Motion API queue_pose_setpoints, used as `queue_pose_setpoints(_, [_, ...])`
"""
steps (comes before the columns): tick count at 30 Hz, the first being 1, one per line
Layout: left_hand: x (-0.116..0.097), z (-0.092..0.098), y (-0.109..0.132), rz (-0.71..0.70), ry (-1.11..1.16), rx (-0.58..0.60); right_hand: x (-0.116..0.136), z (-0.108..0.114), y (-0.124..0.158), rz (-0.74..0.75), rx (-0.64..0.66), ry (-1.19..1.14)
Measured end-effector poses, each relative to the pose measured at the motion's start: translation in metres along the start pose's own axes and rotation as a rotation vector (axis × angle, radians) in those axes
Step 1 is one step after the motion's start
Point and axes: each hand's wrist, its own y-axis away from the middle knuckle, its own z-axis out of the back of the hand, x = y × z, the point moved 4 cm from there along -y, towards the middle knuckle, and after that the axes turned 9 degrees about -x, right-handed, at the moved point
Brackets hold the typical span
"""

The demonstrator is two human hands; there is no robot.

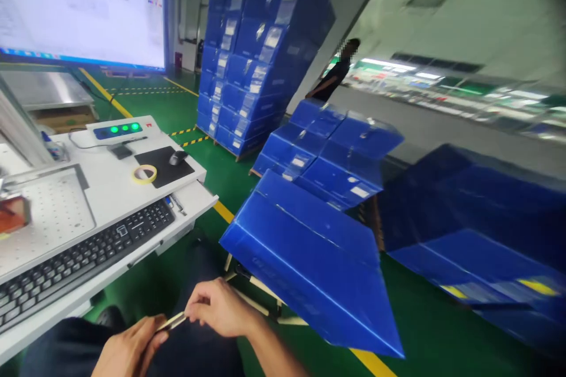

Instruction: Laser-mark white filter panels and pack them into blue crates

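My left hand (132,346) is low in the view, above my lap, its fingers closed around one end of a thin pale-yellow strip (175,321). Slightly higher and to the right, my right hand (220,307) pinches the strip's other end between thumb and fingers. The strip is narrow and slants up to the right; its exact kind is too small to make out. Beyond my right hand stands a large blue box (305,247), resting on a pale frame (260,294). Left of my hands, a black keyboard (88,259) lies on the pulled-out tray of a white workbench.
On the workbench (110,188) are a tape roll (144,174), a mouse (177,157), a button panel (119,129) and a perforated plate (48,218). A monitor (84,17) stands behind. Stacked blue boxes (252,59) rise ahead; a person (333,76) stands beyond them.
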Motion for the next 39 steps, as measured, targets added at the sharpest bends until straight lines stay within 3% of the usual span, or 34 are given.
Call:
queue_pose_setpoints(3, [-0.016,0.01,-0.011,0.081,-0.04,-0.032,-0.015,0.031,-0.009,0.025,-0.096,0.028])
queue_pose_setpoints(7, [-0.025,0.027,-0.03,0.267,-0.023,-0.053,-0.063,0.08,-0.011,0.036,-0.233,0.056])
queue_pose_setpoints(11, [-0.038,0.022,-0.076,0.349,0.051,-0.027,-0.11,0.125,-0.002,0.052,-0.383,0.056])
queue_pose_setpoints(14, [-0.052,-0.005,-0.14,0.273,0.114,0.021,-0.124,0.157,0.004,0.071,-0.517,0.125])
queue_pose_setpoints(17, [-0.068,-0.047,-0.223,0.184,0.151,0.079,-0.128,0.191,0.002,0.085,-0.561,0.254])
queue_pose_setpoints(21, [-0.077,-0.111,-0.326,0.346,0.211,0.141,-0.134,0.248,-0.019,0.123,-0.554,0.46])
queue_pose_setpoints(24, [-0.078,-0.152,-0.377,0.441,0.261,0.176,-0.139,0.296,-0.054,0.135,-0.512,0.68])
queue_pose_setpoints(29, [-0.071,-0.196,-0.414,0.469,0.228,0.208,-0.139,0.366,-0.146,0.104,-0.434,0.883])
queue_pose_setpoints(33, [-0.066,-0.217,-0.43,0.454,0.117,0.237,-0.138,0.4,-0.21,0.065,-0.379,0.998])
queue_pose_setpoints(36, [-0.066,-0.231,-0.445,0.426,0.045,0.285,-0.137,0.416,-0.231,0.049,-0.32,1.083])
queue_pose_setpoints(39, [-0.071,-0.244,-0.46,0.385,0.0,0.324,-0.133,0.425,-0.232,0.033,-0.274,1.156])
